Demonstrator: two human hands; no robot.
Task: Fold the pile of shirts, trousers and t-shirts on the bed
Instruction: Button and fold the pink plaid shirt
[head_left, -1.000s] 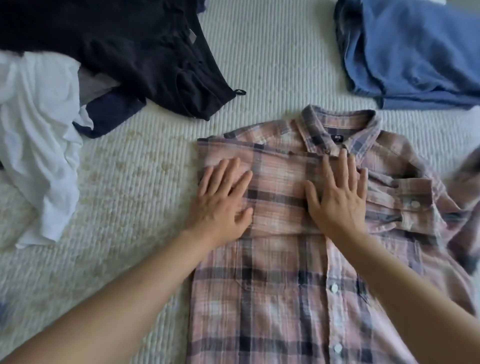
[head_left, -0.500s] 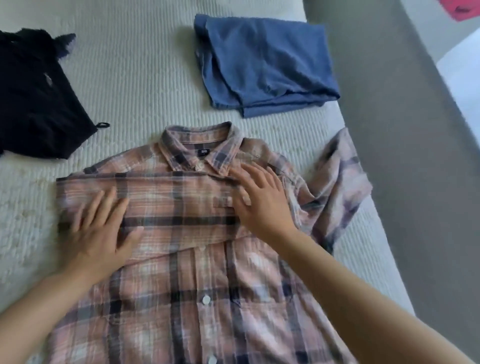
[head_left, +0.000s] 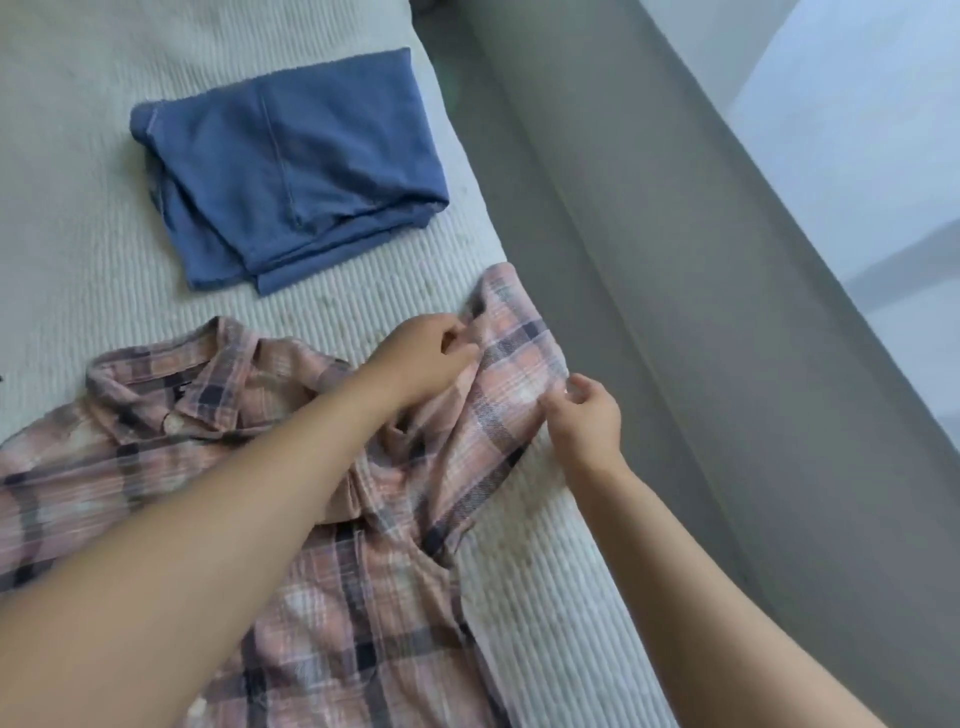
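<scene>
Both hands pinch plaid shirt (head_left: 322, 597) sleeve (head_left: 511, 374) at bed's (head_left: 78, 270) right edge: left hand (head_left: 423, 364) far side, right hand (head_left: 584, 421) near; folded blue garment (head_left: 291, 161) beyond.

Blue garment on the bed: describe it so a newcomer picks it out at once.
Start from the white ribbed bed cover, with the grey bed frame along its right edge. The blue garment lies on its far part, beyond the pink plaid shirt that both hands are gripping. It is plain blue, already folded into a flat stack, and touched by neither hand.
</scene>
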